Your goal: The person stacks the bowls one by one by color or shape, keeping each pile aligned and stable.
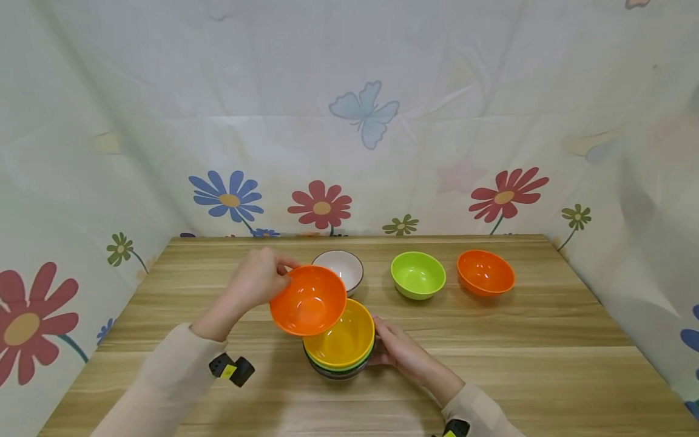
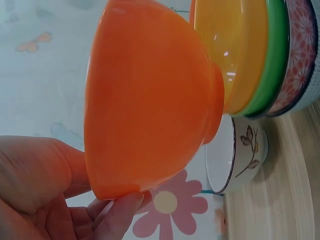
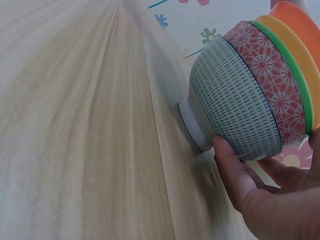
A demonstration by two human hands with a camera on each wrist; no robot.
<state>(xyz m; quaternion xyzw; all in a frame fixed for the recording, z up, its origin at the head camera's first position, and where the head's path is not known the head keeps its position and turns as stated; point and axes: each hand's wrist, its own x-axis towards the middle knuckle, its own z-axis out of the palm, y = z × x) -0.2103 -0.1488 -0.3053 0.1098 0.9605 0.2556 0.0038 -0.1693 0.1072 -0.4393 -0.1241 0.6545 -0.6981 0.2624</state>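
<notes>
My left hand [image 1: 261, 279] pinches the rim of an orange bowl [image 1: 308, 301], held tilted above a stack of nested bowls. Uppermost in that stack is a yellow bowl [image 1: 344, 340]. Beneath it come a green bowl [image 3: 306, 100], a bowl with a red flower pattern [image 3: 270, 75], and a white bowl with small green dashes [image 3: 235, 100], its foot at the tabletop. On the stack's right side, my right hand [image 1: 401, 352] holds the outer wall, fingers bent around it. The left wrist view shows the orange bowl's outside, with left fingers [image 2: 120, 212] at its rim.
Behind the stack stands a white bowl [image 1: 341, 267] with a dark rim and leaf design, partly hidden by the orange bowl. A lime green bowl [image 1: 418, 275] and another orange bowl [image 1: 486, 273] stand farther right on the wooden table [image 1: 546, 364]. A flowered curtain [image 1: 437, 139] hangs behind.
</notes>
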